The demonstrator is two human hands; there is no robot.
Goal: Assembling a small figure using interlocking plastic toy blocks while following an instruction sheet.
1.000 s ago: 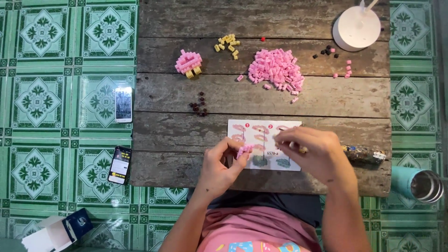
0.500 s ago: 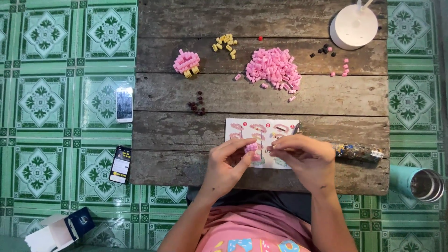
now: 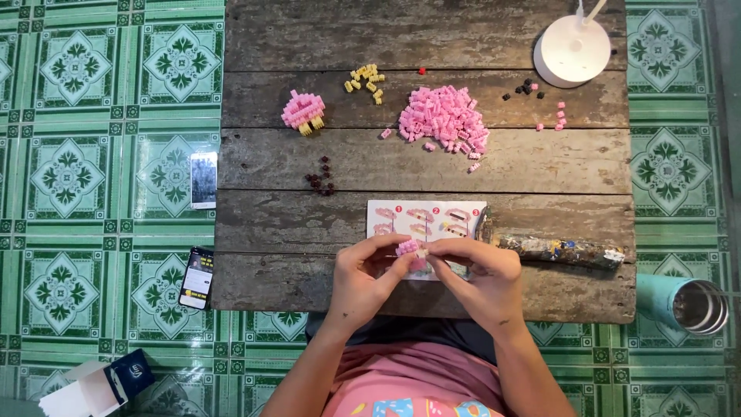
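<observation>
A small pink brick assembly [image 3: 407, 248] is pinched between the fingertips of my left hand [image 3: 363, 279] and my right hand [image 3: 480, 279], just above the near edge of a wooden table [image 3: 540, 166]. Under the hands lies a white instruction sheet [image 3: 426, 218] with pink pictures. Farther back sits a heap of loose pink bricks [image 3: 445, 125]. A finished pink and yellow brick piece [image 3: 302, 111] rests at the back left.
Yellow bricks [image 3: 364, 80], dark bricks [image 3: 321, 176] and a few black and pink bricks [image 3: 540, 100] lie scattered. A white lamp base [image 3: 571, 52] stands back right. A paint-speckled tube [image 3: 556, 250] lies right of the sheet. Two phones [image 3: 203, 179] [image 3: 197, 277], a box [image 3: 96, 383] and a teal cup [image 3: 683, 301] are on the floor.
My hands have come closer together over the sheet's near edge, both now pinching the pink piece. The view has shifted slightly.
</observation>
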